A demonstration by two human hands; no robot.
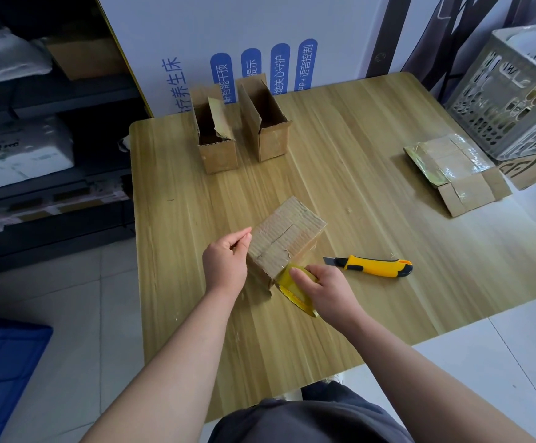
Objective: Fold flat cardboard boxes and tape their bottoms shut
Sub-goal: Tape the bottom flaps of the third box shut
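Note:
A small cardboard box (287, 233) stands bottom-up in the middle of the wooden table (356, 148), its closed flaps facing me. My left hand (226, 259) rests against the box's left side, fingers loosely curled with thumb and forefinger near each other. My right hand (325, 290) grips a yellowish roll of clear tape (292, 290) at the box's near corner; a strip of tape runs from the roll onto the box's right side.
A yellow utility knife (375, 266) lies right of my hand, blade out. Two folded boxes (217, 135) (265, 119) stand open-topped at the back. A flat taped box (452, 171) lies at the right beside a white crate (512, 100). Shelves stand left.

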